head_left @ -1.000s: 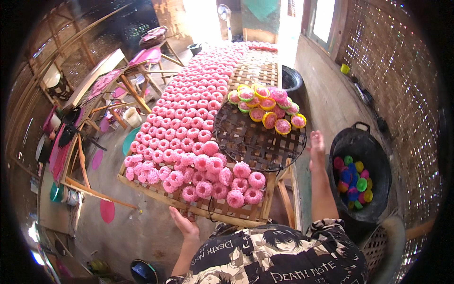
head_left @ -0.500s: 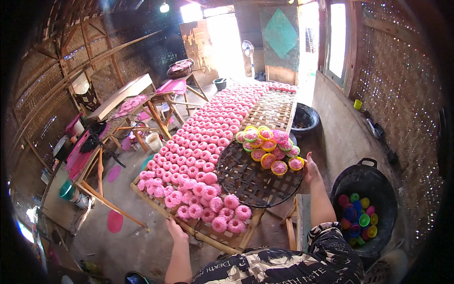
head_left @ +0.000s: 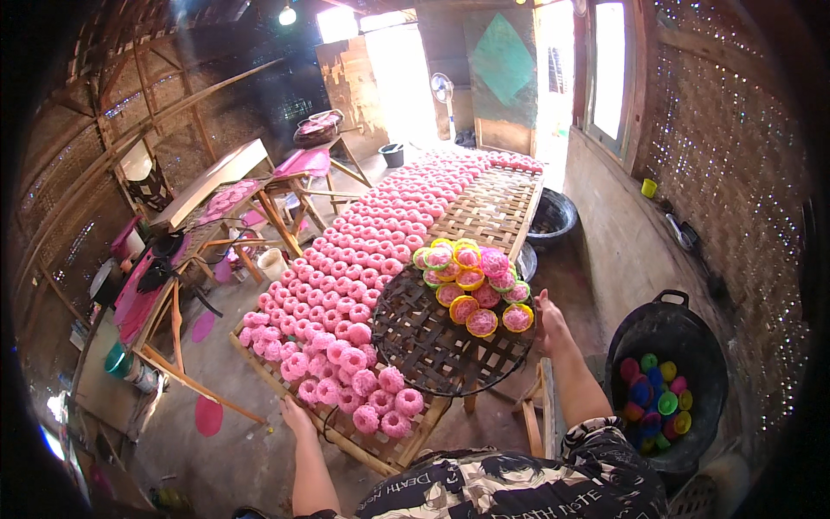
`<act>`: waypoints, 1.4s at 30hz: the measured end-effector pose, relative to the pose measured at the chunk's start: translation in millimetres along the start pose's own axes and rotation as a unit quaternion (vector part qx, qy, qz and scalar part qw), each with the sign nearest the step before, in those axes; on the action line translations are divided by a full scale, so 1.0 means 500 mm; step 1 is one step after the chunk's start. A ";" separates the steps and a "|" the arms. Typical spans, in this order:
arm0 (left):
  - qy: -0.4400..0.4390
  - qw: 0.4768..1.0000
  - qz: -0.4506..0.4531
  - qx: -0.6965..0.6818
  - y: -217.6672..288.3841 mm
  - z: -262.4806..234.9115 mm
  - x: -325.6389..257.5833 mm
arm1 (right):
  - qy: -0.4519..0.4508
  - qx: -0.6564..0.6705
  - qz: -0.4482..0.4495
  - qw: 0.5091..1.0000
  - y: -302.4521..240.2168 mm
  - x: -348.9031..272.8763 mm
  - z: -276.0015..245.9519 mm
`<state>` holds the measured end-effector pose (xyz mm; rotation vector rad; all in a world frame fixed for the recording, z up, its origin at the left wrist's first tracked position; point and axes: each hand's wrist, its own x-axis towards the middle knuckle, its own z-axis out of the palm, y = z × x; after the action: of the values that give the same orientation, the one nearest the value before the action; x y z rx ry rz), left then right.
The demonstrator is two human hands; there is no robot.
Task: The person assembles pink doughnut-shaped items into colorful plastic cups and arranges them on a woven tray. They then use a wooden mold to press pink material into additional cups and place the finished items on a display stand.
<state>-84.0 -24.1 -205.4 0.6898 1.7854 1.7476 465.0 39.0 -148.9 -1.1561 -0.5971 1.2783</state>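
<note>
A long woven bamboo rack (head_left: 484,208) carries rows of pink ring-shaped strand cakes (head_left: 346,290). My left hand (head_left: 298,419) is closed at the rack's near pole, its fingers partly hidden there. A round dark woven tray (head_left: 424,350) overlaps the rack's near right part. On the tray's far side sit several yellow, green and pink cups (head_left: 482,323) filled with pink strands. My right hand (head_left: 553,324) is at the tray's right rim, thumb side up, the other fingers mostly hidden.
A black tub (head_left: 627,346) with coloured cups (head_left: 667,402) stands at the right, beside a wooden stool (head_left: 545,415). Farther along the rack are a dark basin (head_left: 558,216) and a standing fan (head_left: 444,99). Benches (head_left: 212,186) with pink sheets line the left.
The near end of the rack has shifted left, with the cakes and the round tray on it. Both my hands have moved left along with it. The black tub stays in place.
</note>
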 end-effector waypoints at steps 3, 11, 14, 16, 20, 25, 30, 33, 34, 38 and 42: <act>-0.006 0.999 0.021 0.028 0.011 0.000 -0.013 | 0.148 -0.213 -0.217 0.941 -0.041 0.035 0.026; 0.047 0.998 0.015 0.026 -0.001 0.008 -0.018 | -0.051 -0.326 0.008 0.944 -0.180 0.146 0.135; 0.025 1.000 0.003 0.006 -0.004 0.007 -0.022 | -0.079 -0.317 0.050 0.944 -0.198 0.163 0.130; 0.012 0.999 0.003 -0.038 0.000 0.003 -0.025 | -0.140 -0.298 0.069 0.942 -0.208 0.173 0.116; 0.029 0.998 0.018 0.048 0.008 -0.003 -0.034 | -0.163 -0.266 0.071 0.947 -0.233 0.229 0.089; 0.044 0.995 -0.008 0.083 0.008 -0.014 -0.026 | -0.115 -0.043 0.083 0.989 -0.248 0.385 0.092; 0.001 0.999 -0.032 -0.023 -0.003 -0.026 -0.012 | -0.078 -0.257 -0.179 0.946 -0.177 0.492 0.154; -0.001 0.994 -0.091 -0.055 0.013 -0.031 -0.009 | -0.098 -0.612 -0.406 0.672 -0.147 0.505 0.181; -0.002 0.991 -0.115 -0.065 0.027 -0.030 -0.006 | -0.098 -0.602 -0.411 0.677 -0.146 0.506 0.188; 0.239 0.942 0.014 0.233 0.129 0.029 0.019 | -0.060 -0.605 -0.357 0.709 -0.167 0.500 0.183; 0.062 0.921 0.313 0.224 0.240 0.195 0.013 | 0.005 -0.616 -0.387 0.686 -0.167 0.490 0.189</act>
<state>-23.0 53.9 -86.4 1.5080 2.2506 1.7853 479.4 309.2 -97.7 -1.6325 -1.8586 -0.0487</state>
